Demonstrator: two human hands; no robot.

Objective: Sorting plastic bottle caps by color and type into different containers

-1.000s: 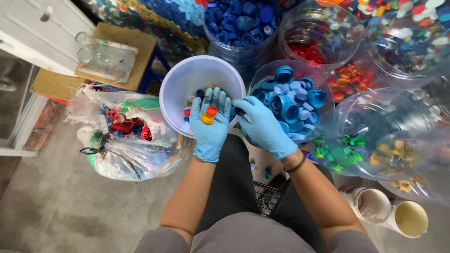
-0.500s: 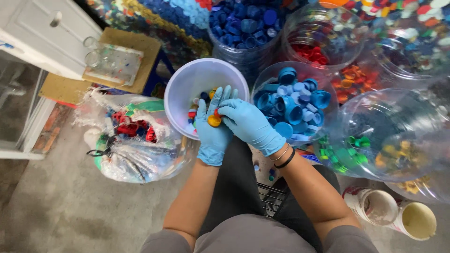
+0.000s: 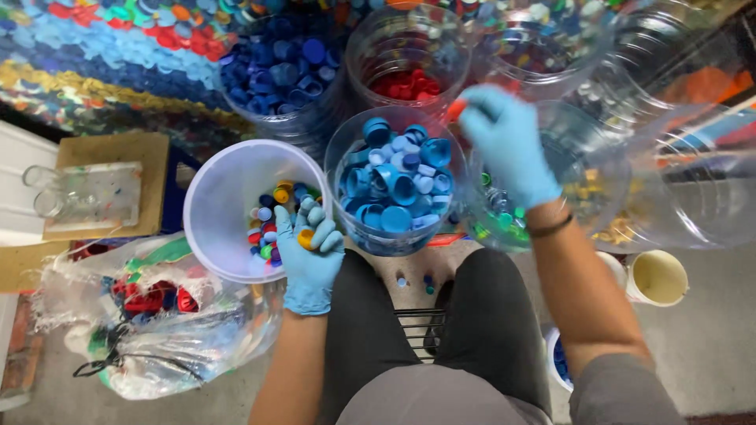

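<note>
Left hand (image 3: 311,256) cupped around an orange cap (image 3: 305,238); right hand (image 3: 504,142) blurred, grip unclear, over red-cap jar (image 3: 409,59).

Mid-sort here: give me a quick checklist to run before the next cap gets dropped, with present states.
1. Left hand in blue glove cups a yellow plastic cap: ok.
2. Right hand reaches above the clear jar of red caps, something orange-red at its fingers: blurred, cannot tell.
3. White plastic bucket of mixed caps upright: ok.
4. Clear jar of light-blue caps unobstructed: ok.
5. Floor: two loose caps lie there: not ok.
</note>
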